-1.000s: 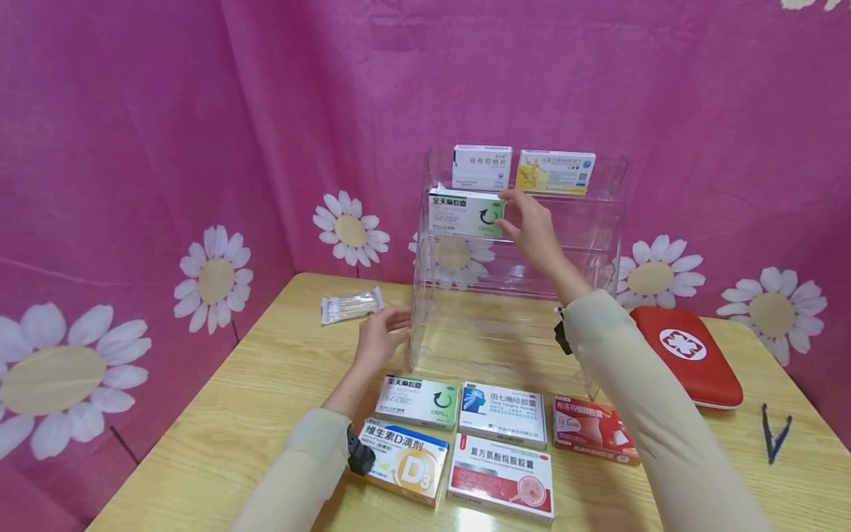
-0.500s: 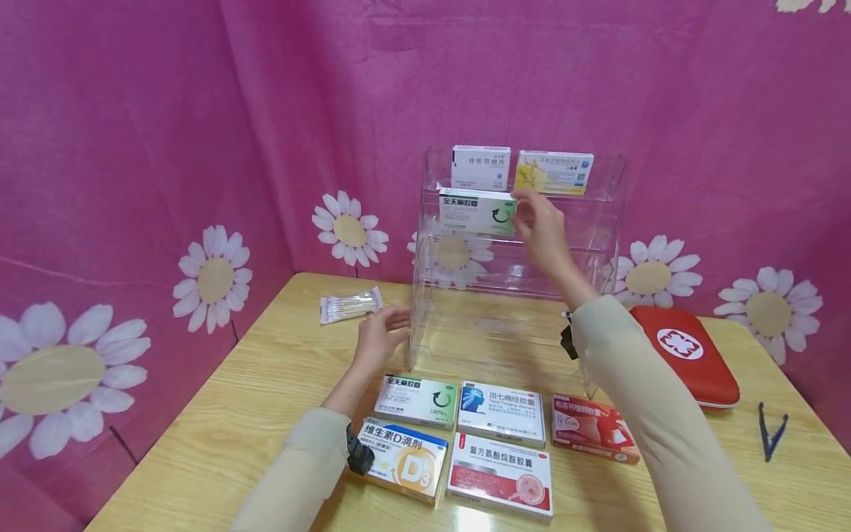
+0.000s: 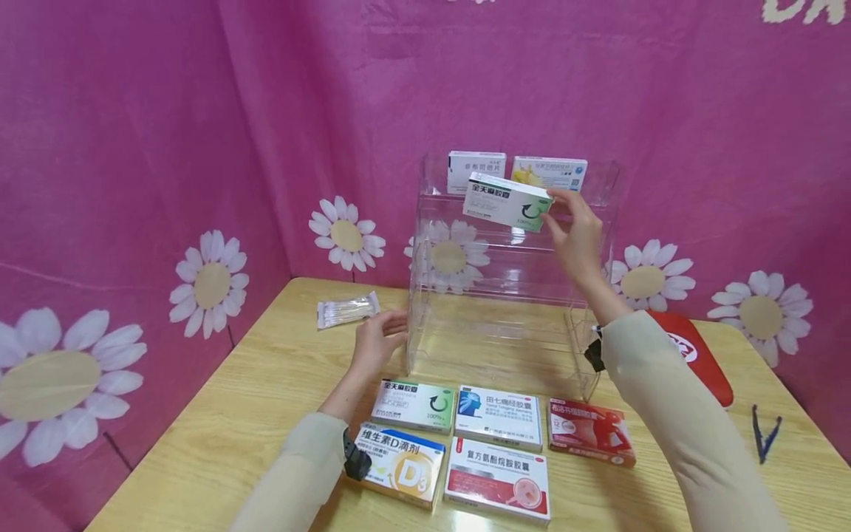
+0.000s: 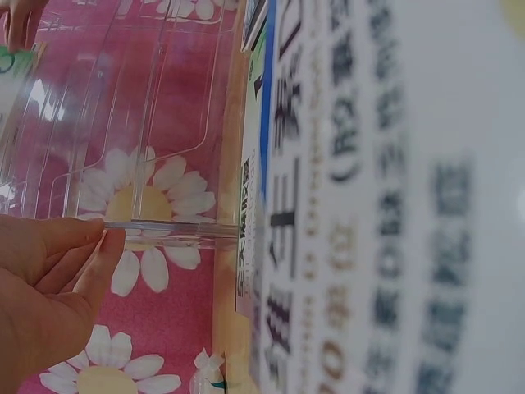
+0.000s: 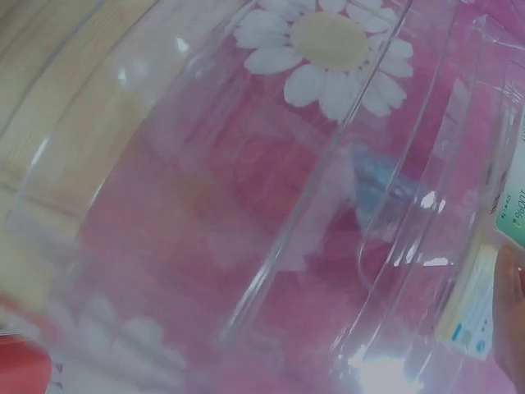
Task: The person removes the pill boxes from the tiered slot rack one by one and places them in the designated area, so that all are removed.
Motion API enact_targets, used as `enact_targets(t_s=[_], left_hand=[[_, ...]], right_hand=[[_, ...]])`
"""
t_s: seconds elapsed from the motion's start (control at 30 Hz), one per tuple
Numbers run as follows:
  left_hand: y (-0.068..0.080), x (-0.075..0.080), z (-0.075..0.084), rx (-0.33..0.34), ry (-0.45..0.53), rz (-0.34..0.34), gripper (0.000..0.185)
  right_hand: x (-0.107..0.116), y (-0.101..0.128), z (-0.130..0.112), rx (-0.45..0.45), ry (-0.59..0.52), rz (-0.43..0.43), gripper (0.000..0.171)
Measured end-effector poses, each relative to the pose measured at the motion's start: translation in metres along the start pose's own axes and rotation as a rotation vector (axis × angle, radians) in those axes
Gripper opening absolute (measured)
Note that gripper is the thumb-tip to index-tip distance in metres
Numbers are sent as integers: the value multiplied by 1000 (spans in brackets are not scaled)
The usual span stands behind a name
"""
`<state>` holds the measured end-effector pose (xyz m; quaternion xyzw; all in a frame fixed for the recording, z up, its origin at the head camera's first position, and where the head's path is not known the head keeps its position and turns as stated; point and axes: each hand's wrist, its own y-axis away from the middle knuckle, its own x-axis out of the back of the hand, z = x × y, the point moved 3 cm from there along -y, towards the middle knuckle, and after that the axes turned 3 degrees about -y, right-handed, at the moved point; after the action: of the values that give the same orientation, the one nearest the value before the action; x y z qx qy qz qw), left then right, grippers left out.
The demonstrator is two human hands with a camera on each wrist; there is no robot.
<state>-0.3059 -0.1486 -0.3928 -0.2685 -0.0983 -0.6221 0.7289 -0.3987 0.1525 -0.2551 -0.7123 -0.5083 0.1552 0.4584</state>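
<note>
Before the upper tiers of the clear rack (image 3: 512,292), the right hand (image 3: 578,238) pinches the right end of a green-and-white box (image 3: 503,203), tilted right end down; the left hand (image 3: 376,344) pinches the rack's left edge. Positioning the box appears in hand, and the next move likely calls for levelling it. Below, a wooden table (image 3: 233,436) bears five more boxes (image 3: 497,476); behind hangs a pink floral curtain (image 3: 332,111)
</note>
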Motion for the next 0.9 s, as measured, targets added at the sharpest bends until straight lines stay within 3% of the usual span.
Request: enact_targets(t_s=[0.23,0.9], left_hand=[[1,1,0,-1,-13,9,35],[0,-2,2,-5,-30,-10,35]], right_hand=[[33,14,2,-16,-56,-5,38],[140,84,9,-36,46,-59,46]])
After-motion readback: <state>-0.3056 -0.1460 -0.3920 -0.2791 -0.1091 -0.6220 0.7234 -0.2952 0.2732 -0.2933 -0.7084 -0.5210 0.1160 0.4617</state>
